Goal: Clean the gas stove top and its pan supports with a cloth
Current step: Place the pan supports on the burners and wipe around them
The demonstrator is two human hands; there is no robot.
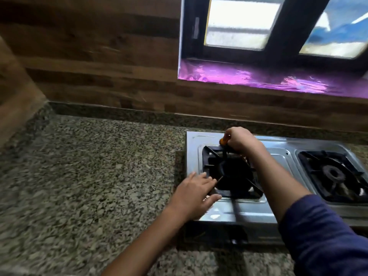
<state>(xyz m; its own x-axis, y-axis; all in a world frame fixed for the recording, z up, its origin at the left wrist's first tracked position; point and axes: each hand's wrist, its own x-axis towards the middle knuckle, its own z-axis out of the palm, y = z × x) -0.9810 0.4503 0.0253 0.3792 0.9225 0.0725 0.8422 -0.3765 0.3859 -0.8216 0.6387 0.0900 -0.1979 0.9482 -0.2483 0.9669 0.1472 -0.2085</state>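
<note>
Right hand (242,140) clenches a blurred orange object (222,140) at the steel gas stove's (249,213) back edge; left hand (194,196), fingers straight, presses the black pan support's (211,154) front-left corner.

The countertop (89,166) is speckled granite, grey and beige flecked with black, across the left and lower frame. Behind it the wall (99,56) shows brown wood-grain in horizontal bands, some darker. At upper right the window frame (278,36) is near black around frosted white panes (237,22), the rightmost streaked with blue. Below, the sill foil (239,74) gleams a crinkled purple-magenta. The stove top (282,154) at centre right is plain silver steel. The nearer pan support (211,154) and the far-right pan support (314,172) are matte black. An orange object (223,140) peeks from the grip of the right hand (241,140). The sleeve (326,232) at lower right is dark navy.
</note>
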